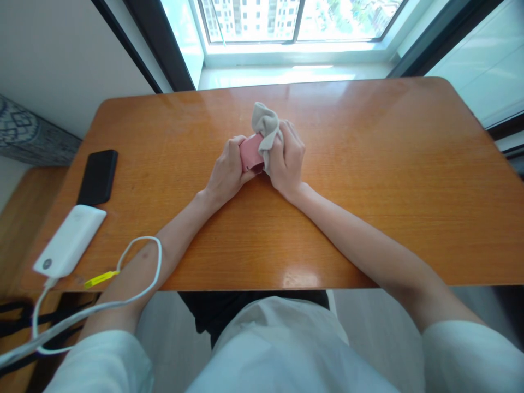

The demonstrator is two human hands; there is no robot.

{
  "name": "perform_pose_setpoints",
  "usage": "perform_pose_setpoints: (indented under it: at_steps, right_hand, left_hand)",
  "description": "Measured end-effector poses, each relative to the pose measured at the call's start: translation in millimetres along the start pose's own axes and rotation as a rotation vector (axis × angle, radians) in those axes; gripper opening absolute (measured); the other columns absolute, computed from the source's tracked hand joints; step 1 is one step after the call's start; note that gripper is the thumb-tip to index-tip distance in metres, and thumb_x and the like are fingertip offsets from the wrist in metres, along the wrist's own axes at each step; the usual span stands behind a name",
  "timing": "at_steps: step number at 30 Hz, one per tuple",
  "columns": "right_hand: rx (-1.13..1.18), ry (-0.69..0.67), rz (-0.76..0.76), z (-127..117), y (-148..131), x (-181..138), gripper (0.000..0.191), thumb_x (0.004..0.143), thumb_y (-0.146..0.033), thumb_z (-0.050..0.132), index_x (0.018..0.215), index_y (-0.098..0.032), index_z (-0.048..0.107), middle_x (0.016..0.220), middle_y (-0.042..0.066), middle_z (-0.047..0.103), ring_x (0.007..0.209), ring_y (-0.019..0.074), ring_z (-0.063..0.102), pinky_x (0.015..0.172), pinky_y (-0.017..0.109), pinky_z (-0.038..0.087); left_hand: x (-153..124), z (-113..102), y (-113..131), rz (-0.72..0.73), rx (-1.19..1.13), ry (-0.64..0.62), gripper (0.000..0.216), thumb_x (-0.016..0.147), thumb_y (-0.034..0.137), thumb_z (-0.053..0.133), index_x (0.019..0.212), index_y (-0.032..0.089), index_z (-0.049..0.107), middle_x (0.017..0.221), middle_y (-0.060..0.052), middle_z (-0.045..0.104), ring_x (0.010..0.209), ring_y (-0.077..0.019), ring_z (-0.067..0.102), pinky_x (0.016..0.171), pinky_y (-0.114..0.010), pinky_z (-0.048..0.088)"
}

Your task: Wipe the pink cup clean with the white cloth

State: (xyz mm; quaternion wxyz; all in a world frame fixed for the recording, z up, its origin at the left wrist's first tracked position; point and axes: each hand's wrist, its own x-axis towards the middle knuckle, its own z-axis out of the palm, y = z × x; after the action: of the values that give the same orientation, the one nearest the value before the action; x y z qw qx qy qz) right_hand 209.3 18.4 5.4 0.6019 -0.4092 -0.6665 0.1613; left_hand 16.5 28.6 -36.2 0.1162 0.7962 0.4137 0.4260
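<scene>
Above the middle of the wooden table, a small pink hollow object is gripped by my left hand, its fingers wrapped around the left side. Its lower end looks open and dark inside; its exact kind I cannot make out. A light grey cloth is bunched in my right hand, which is closed around it. The cloth presses against the right side of the pink object and hides part of it. One fold of the cloth sticks up past the fingers.
On the table's left side lie a black phone and a white power bank. A white cable with a yellow tag loops over my left forearm. Behind the table's far edge is a window.
</scene>
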Motion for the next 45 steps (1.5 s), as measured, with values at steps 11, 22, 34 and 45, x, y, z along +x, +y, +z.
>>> perform_pose_setpoints:
  at_steps: [11,22,34,45]
  right_hand:
    - [-0.338,-0.294,-0.271,2,-20,5,0.036,0.116,-0.050,0.042,0.132,-0.032,0.070,0.137,0.007,0.076,0.139,0.0345,0.067,0.134,0.067,0.039]
    - [0.187,0.122,0.120,15,64,1,0.066,0.116,-0.073,0.025,0.093,-0.023,0.063,0.092,0.001,0.066,0.094,0.0210,0.074,0.086,0.041,0.064]
    - [-0.060,-0.044,-0.037,-2,11,4,0.059,0.119,-0.064,0.026,0.109,-0.026,0.070,0.107,0.006,0.074,0.112,0.0265,0.073,0.108,0.050,0.059]
    - [-0.350,-0.386,-0.266,-8,-24,14,0.036,0.117,-0.046,0.041,0.135,-0.035,0.070,0.139,0.005,0.075,0.137,0.0313,0.066,0.130,0.060,0.044]
  left_hand:
    - [2,6,-1,-0.001,-0.015,-0.040,0.056,0.109,0.072,0.055,0.134,0.023,0.061,0.134,-0.017,0.073,0.130,-0.0357,0.071,0.109,-0.053,0.060]
    - [6,2,10,-0.009,0.012,-0.036,0.072,0.101,0.069,0.074,0.150,0.025,0.046,0.140,-0.016,0.067,0.130,-0.0358,0.069,0.108,-0.052,0.060]
    - [0,-1,6,-0.017,0.009,-0.012,0.073,0.100,0.080,0.069,0.146,0.027,0.050,0.141,-0.015,0.069,0.126,-0.0359,0.074,0.099,-0.054,0.064]
    - [0,9,-7,0.015,-0.017,0.002,0.061,0.103,0.080,0.062,0.133,0.027,0.060,0.127,-0.013,0.074,0.116,-0.0320,0.073,0.097,-0.049,0.062]
